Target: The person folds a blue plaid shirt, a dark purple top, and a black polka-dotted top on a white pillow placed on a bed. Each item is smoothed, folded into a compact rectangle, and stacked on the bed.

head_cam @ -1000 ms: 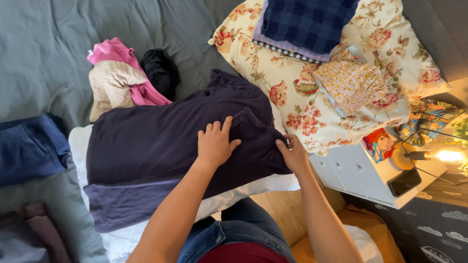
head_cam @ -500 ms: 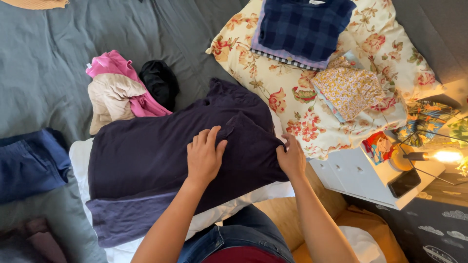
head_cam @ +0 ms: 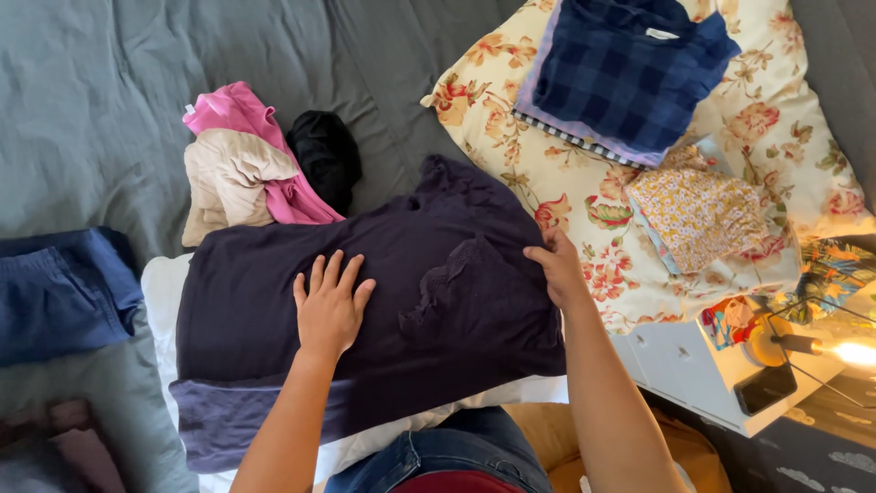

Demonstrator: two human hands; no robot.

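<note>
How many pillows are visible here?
2: a white pillow under the dark purple garment, and a floral pillow upper right bearing folded clothes. Others may be hidden.

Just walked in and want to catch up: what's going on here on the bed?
A person is handling a dark purple garment spread over a white pillow. The left hand lies flat on it; the right hand pinches its right edge. Folded clothes, including a blue plaid shirt, sit on a floral pillow nearby.

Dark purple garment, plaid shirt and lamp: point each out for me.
Dark purple garment (head_cam: 274, 274): head view, flat left part.
Plaid shirt (head_cam: 630, 73): head view, middle of the folded front.
Lamp (head_cam: 849, 351): head view, glowing head.
</note>
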